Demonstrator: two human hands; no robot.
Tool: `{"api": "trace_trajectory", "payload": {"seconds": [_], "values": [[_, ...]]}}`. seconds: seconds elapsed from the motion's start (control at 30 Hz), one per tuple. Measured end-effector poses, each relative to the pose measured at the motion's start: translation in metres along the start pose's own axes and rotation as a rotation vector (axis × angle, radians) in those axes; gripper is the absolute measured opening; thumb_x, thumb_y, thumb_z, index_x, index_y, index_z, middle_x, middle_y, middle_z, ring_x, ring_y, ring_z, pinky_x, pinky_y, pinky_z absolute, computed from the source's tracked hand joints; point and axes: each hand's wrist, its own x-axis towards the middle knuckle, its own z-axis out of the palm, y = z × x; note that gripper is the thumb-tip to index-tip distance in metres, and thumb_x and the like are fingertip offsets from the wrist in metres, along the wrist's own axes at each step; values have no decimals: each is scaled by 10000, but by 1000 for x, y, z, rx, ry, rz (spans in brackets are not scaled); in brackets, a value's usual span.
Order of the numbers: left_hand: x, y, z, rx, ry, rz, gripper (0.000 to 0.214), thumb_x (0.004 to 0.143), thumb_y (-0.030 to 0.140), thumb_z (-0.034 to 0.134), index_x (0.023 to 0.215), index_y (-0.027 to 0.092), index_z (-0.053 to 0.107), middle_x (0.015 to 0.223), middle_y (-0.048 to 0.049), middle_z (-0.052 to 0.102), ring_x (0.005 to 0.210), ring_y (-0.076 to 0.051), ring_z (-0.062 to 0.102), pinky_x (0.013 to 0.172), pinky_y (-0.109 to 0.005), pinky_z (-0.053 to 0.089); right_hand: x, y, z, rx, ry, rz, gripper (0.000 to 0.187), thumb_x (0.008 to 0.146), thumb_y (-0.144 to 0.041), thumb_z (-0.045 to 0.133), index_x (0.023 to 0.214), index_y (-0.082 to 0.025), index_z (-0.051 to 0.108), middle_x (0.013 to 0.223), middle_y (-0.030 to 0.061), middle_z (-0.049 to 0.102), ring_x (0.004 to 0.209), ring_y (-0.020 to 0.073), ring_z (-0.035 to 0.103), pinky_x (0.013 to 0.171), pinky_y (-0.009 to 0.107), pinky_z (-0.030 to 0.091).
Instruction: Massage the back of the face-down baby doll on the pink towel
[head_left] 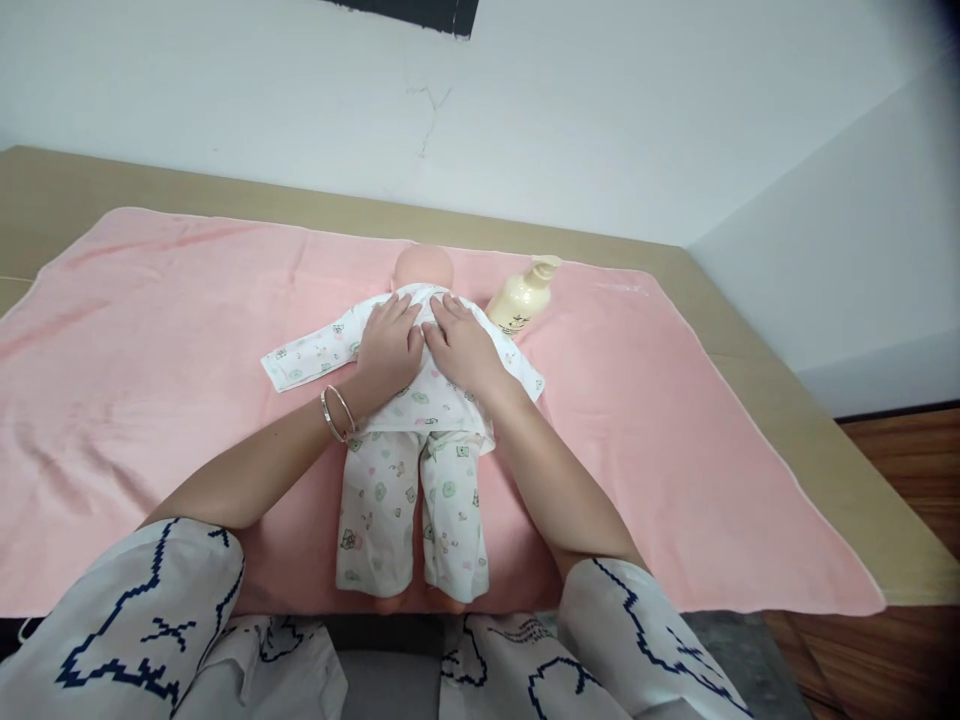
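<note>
A baby doll (424, 266) lies stretched out with its head away from me, dressed in a white printed shirt (431, 400) and matching trousers (379, 515). No facial features show on its smooth head. My left hand (391, 345) rests flat on the left of the shirt's upper part, fingers extended. Opposite it, my right hand (463, 345) lies flat on the right side, its fingers slightly spread. The two thumbs nearly meet at the middle. Both palms are hidden, and nothing shows in either hand. One long sleeve (315, 357) spreads out to the left.
Beneath the doll is a pink blanket (187, 400) covering much of a light wooden table (750, 400). A cream pump bottle (521, 297) is on the blanket, right of the doll's head. White walls (300, 110) rise behind and to the right.
</note>
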Motion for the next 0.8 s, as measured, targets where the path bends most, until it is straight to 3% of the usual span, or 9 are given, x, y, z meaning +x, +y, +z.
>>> {"api": "trace_trajectory", "payload": {"seconds": [0.2, 0.33, 0.5, 0.8], "values": [[7, -4, -4, -1, -76, -82, 534, 881, 190, 381, 1387, 105, 530, 1522, -159, 488, 1486, -326, 350, 1237, -560, 252, -24, -34, -10, -191, -47, 10, 460, 992, -192, 340, 1398, -95, 533, 1453, 217, 551, 1375, 363, 502, 1111, 518, 427], [4, -5, 0, 4, -47, -77, 532, 877, 189, 386, 1386, 126, 528, 1525, -143, 486, 1479, -315, 360, 1242, -545, 243, -16, -18, -10, -97, -25, -8, 446, 1004, -237, 341, 1380, -117, 549, 1486, 191, 529, 1421, 331, 459, 1139, 506, 410], [2, -7, 3, 12, -21, -67, 516, 897, 202, 372, 1384, 138, 534, 1516, -130, 498, 1457, -303, 388, 1242, -529, 245, -1, 7, 7, 10, 140, -50, 454, 984, -288, 389, 1380, -145, 557, 1482, 139, 546, 1435, 312, 432, 1216, 534, 291], [2, -6, 3, -11, -6, -78, 501, 888, 201, 384, 1358, 159, 550, 1508, -123, 512, 1451, -291, 401, 1243, -531, 248, -2, 6, 11, -48, 155, -83, 476, 980, -293, 342, 1378, -126, 542, 1430, 153, 584, 1388, 326, 464, 1186, 519, 316]]}}
